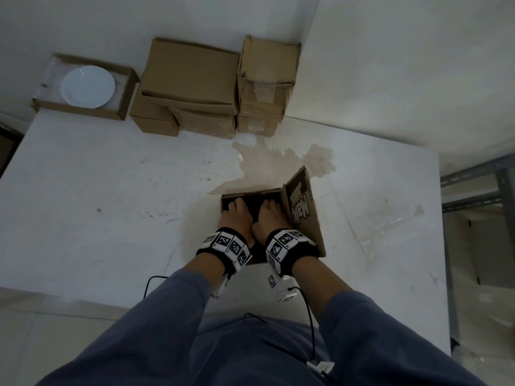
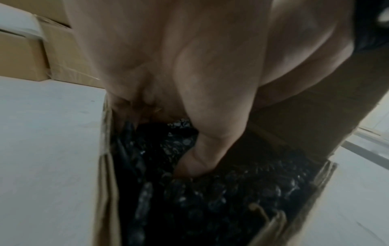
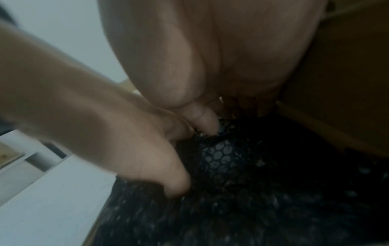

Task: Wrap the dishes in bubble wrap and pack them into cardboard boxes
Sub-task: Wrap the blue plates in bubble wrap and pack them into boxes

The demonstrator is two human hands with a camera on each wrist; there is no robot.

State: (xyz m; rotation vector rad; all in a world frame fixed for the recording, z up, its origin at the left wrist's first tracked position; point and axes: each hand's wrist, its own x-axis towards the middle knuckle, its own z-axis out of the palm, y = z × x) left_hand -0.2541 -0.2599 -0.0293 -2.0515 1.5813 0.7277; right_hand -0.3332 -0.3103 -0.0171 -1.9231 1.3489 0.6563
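Note:
An open cardboard box [image 1: 245,195] stands near the middle of the white table, its printed flap [image 1: 302,207] raised on the right. Black bubble wrap [image 1: 253,203] fills it, and whatever it covers is hidden. Both hands reach down into the box side by side. My left hand [image 1: 235,213] presses on the wrap; in the left wrist view its thumb [image 2: 189,164] digs into the black bubble wrap [image 2: 210,199] beside the box wall [image 2: 107,166]. My right hand [image 1: 269,213] presses next to it, its fingertips [image 3: 207,123] on the bubble wrap [image 3: 252,183]. A bare white plate [image 1: 87,86] lies far left.
The plate sits in a shallow open box [image 1: 83,110] at the back left corner. Closed cardboard boxes [image 1: 189,87] and a taped stack [image 1: 264,84] stand along the back wall. A brownish stain [image 1: 278,160] marks the table. A metal rack [image 1: 479,190] stands past the right edge.

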